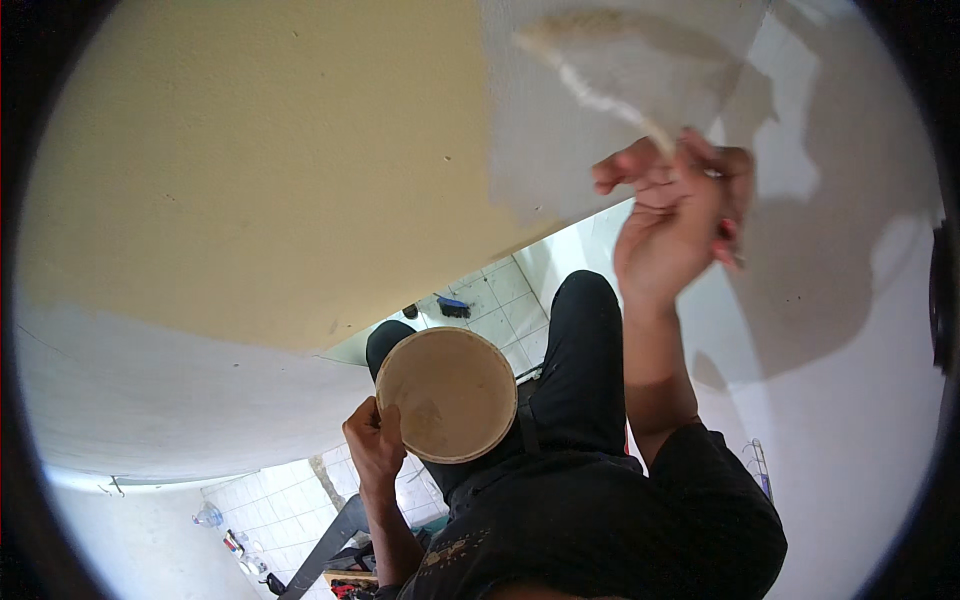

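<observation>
**Head view: round pan low, spreading tool up on the wall**

Head camera looks down past my dark shirt (pixel 600 520) and trousers. Nearest, my left hand (pixel 375 445) has its fingers (pixel 365 415) curled tight around the rim of a round tan pan (pixel 447 393), held flat at waist height, its inside smeared with pale paste. Below it I see white floor tiles (pixel 490 300) with a small blue object lying on them. Farther up, my right hand (pixel 675 215) is raised, fingers closed around a thin-handled spreading tool (pixel 590 90), its edge against the wall (pixel 250 170), where a grey-white patch meets yellow paint.
</observation>
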`<state>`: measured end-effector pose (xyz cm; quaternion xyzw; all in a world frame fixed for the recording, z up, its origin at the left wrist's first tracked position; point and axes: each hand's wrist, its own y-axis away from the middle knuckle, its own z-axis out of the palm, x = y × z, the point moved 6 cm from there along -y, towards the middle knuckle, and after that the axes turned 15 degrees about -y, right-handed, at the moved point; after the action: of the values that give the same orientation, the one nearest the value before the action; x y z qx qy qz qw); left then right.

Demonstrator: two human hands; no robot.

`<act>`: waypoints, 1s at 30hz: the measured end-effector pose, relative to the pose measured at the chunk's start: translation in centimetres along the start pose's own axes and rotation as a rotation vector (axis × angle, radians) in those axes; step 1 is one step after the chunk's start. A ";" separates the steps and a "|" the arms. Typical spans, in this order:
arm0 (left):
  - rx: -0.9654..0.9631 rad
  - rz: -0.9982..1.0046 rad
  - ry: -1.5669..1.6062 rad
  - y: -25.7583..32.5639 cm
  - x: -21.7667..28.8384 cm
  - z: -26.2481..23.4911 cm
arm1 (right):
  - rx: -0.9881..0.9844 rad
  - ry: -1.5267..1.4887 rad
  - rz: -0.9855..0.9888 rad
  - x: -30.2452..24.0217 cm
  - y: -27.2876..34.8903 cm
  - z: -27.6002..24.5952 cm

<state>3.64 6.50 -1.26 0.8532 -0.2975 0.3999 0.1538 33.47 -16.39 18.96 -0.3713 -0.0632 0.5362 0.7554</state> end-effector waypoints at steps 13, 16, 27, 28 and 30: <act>-0.024 -0.003 0.029 0.0 0.7 -0.2 | 0.279 0.288 0.323 7.1 17.0 -18.5; -0.020 -0.018 0.018 0.4 1.0 -0.2 | 0.304 0.376 0.406 5.9 17.4 -18.9; -0.007 -0.029 0.019 0.4 1.1 -0.2 | 0.302 0.476 0.540 7.1 10.5 -12.1; -0.009 -0.031 0.021 0.3 1.0 -0.1 | 0.301 0.479 0.541 6.8 9.5 -11.3; 0.007 0.009 -0.007 0.1 0.7 0.0 | 0.342 0.386 0.512 5.8 7.7 -9.7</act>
<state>3.94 6.20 -0.67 0.8537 -0.3005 0.3988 0.1482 34.75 -15.05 5.44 -0.3378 0.2662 0.6308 0.6458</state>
